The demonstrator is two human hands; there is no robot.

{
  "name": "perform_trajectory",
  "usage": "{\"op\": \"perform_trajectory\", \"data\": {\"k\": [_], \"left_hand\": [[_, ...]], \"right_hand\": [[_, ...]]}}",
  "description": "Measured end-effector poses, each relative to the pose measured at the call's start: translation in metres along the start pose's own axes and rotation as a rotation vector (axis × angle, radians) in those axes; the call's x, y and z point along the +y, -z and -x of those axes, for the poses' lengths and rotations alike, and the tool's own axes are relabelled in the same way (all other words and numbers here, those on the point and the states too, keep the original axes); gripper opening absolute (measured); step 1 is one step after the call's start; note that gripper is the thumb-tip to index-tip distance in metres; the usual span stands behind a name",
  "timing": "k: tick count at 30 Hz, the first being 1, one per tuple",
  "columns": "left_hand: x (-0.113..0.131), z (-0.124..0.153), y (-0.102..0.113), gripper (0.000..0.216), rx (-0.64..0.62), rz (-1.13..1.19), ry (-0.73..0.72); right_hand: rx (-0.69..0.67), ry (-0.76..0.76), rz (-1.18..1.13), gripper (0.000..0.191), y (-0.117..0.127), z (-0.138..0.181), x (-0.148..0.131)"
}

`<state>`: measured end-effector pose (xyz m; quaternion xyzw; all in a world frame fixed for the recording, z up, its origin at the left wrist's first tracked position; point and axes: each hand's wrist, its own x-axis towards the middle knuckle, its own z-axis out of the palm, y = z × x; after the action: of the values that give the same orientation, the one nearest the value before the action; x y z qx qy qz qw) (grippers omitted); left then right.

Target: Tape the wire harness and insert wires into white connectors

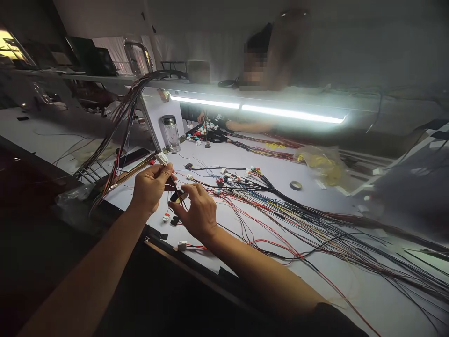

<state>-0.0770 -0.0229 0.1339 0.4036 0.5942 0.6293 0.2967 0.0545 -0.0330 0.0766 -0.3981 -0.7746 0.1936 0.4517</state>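
Under 2 lit tubes (252,109), works at a white tabletop (280,178) in a dim room. Pinches a white connector (162,158) in the left hand (151,185), over the near left corner, apparently to steady its dark wires (176,188). Curls the right hand (199,209) beside them, thumb and fingers parted; cannot tell whether touching. Beyond, a long harness (293,202) toward the right edge, presumably stretched against tangling; at the far edge, a co-worker's hand (232,125).

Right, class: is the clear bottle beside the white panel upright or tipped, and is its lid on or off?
Upright and closed: the clear bottle stands on the table, its dark lid covering the top.
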Motion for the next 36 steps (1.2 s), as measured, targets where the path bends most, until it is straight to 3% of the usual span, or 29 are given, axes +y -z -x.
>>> {"op": "perform_trajectory", "data": {"k": [5, 10, 12, 16, 20, 23, 29, 33, 36], "left_hand": [[-0.001, 0.001, 0.004, 0.031, -0.009, -0.088, -0.025], [-0.012, 0.007, 0.017, 0.041, -0.317, -0.161, 0.042], [-0.016, 0.01, 0.02, 0.038, -0.362, -0.156, 0.066], [-0.023, 0.007, 0.022, 0.03, -0.274, -0.162, 0.013], [-0.031, 0.001, 0.022, 0.027, -0.187, -0.15, 0.008], [-0.033, 0.002, 0.02, 0.026, -0.17, -0.153, 0.008], [-0.024, 0.011, 0.014, 0.028, -0.158, -0.138, 0.083], [-0.021, 0.008, 0.018, 0.03, -0.125, -0.149, 0.057], [-0.027, 0.002, 0.022, 0.032, -0.117, -0.127, 0.04]], "right_hand": [[-0.101, -0.071, 0.033, 0.015, -0.01, -0.006, 0.005], [-0.115, -0.061, 0.031, 0.013, -0.003, -0.009, 0.012], [-0.132, -0.053, 0.046, 0.014, 0.0, -0.011, 0.016], [-0.112, -0.046, 0.034, 0.016, 0.006, -0.006, 0.02], [-0.051, 0.085, 0.006, 0.021, 0.01, 0.018, 0.009], [-0.12, 0.127, -0.036, 0.021, 0.002, 0.035, -0.006], [-0.258, 0.02, -0.025, 0.034, -0.02, 0.036, -0.023], [-0.264, 0.02, -0.309, 0.031, -0.007, 0.037, -0.024], [-0.299, -0.088, -0.644, 0.03, 0.012, 0.046, -0.023]]}}
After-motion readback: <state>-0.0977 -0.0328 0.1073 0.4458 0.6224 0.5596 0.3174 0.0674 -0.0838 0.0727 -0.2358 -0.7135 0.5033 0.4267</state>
